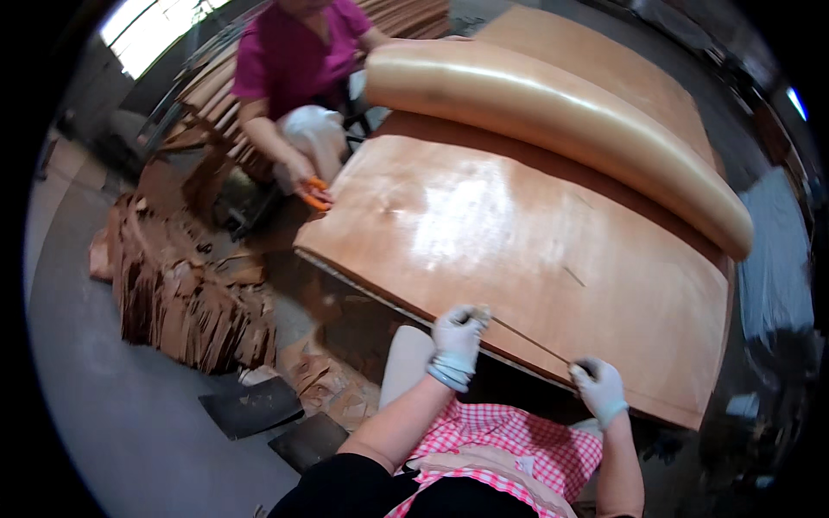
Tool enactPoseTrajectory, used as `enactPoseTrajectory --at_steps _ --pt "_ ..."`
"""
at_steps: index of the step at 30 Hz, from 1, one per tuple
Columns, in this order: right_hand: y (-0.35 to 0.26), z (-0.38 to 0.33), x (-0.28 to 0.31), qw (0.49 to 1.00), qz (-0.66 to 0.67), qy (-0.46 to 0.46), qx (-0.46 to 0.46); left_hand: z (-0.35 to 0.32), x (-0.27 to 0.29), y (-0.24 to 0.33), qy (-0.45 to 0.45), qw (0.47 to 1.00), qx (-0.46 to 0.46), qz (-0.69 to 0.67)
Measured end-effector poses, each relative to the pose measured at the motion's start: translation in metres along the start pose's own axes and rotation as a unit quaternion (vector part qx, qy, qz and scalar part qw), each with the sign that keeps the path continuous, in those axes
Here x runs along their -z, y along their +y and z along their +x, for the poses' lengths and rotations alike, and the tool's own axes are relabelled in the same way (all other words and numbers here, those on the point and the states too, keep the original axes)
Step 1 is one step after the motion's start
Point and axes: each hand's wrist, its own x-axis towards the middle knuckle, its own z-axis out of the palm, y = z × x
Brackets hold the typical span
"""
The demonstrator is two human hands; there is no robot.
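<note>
A wide sheet of thin tan wood veneer (518,250) lies before me, its near edge close to my lap. Both my hands wear white gloves. My left hand (458,332) is closed at that near edge, with a small pale yellowish thing (482,316) at its fingertips that I cannot identify. At the same edge, further right, my right hand (598,387) has its fingers pinched together; whatever they hold is hidden. Between the two hands runs a thin dark line (531,341), a slit or a narrow strip. Short dark marks show further in on the sheet.
A large veneer roll (553,112) lies across the far part of the sheet. At the left, a person in a magenta top (294,60) holds an orange-handled tool (317,194) by the sheet's corner. Brown veneer scraps (186,285) are piled on the left floor, near dark flat pieces (250,406).
</note>
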Motion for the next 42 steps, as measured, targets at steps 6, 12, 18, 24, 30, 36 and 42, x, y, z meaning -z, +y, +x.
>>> enactPoseTrajectory --at_steps 6,12,18,24,30,36,42 --pt "0.052 -0.029 0.043 0.996 -0.085 0.031 -0.009 0.118 0.153 0.118 0.175 0.926 -0.210 0.262" --pt "0.093 -0.036 0.059 0.992 -0.095 0.083 -0.029 0.187 0.216 0.182 0.280 0.818 -0.199 0.460" --pt "0.056 -0.031 0.043 0.994 -0.089 0.055 -0.038 0.217 0.224 0.197 0.311 0.775 -0.180 0.520" --pt "0.055 -0.021 0.038 0.986 -0.155 0.027 -0.055 0.215 0.219 0.199 0.273 0.728 -0.182 0.602" --pt "0.054 -0.008 0.036 0.981 -0.152 -0.039 -0.111 0.213 0.218 0.191 0.227 0.688 -0.193 0.661" --pt "0.082 -0.007 0.064 0.961 -0.218 0.012 -0.168 0.231 0.251 0.190 0.202 0.724 -0.194 0.631" --pt "0.094 -0.003 0.057 0.940 -0.242 0.010 -0.239 0.229 0.221 0.202 0.371 0.607 -0.089 0.697"
